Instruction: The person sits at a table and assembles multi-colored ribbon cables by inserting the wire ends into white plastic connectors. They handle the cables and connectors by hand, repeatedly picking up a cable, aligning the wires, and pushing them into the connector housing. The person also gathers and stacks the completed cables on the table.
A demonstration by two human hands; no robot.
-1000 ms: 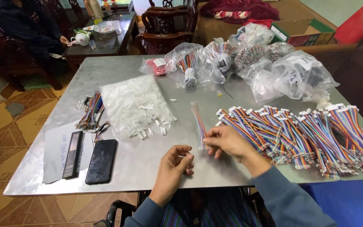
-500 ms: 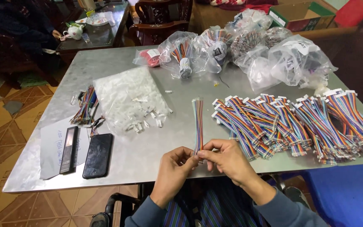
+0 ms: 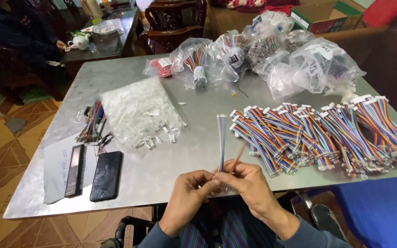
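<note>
Both hands have drawn back toward the near table edge since a second ago, and the cable that was lifted beside the big pile now lies stretched out in front of them. At the near edge the left hand (image 3: 190,193) is closed, its fingertips pinching the near end of a flat rainbow ribbon cable (image 3: 222,142). Touching it, the right hand (image 3: 249,183) is also closed on that same end and grips a thin reddish stick (image 3: 237,159) that slants up and to the right. From the hands the ribbon cable runs straight away across the grey metal table (image 3: 189,156), ending in a white connector.

Left of the hands, near the front edge, a black phone (image 3: 106,175) lies beside a slim dark remote-like bar (image 3: 75,170), the bar resting on a sheet of paper (image 3: 53,170). Right of the cable a large pile of rainbow cables with white connectors (image 3: 327,135) spreads to the table's right edge. Farther back on the left sits a clear bag of small white connector housings (image 3: 138,110), some spilled beside it, with a small bundle of coloured wires (image 3: 93,121) to its left. Along the far edge stand several clear plastic bags (image 3: 272,59) holding more wiring.
</note>
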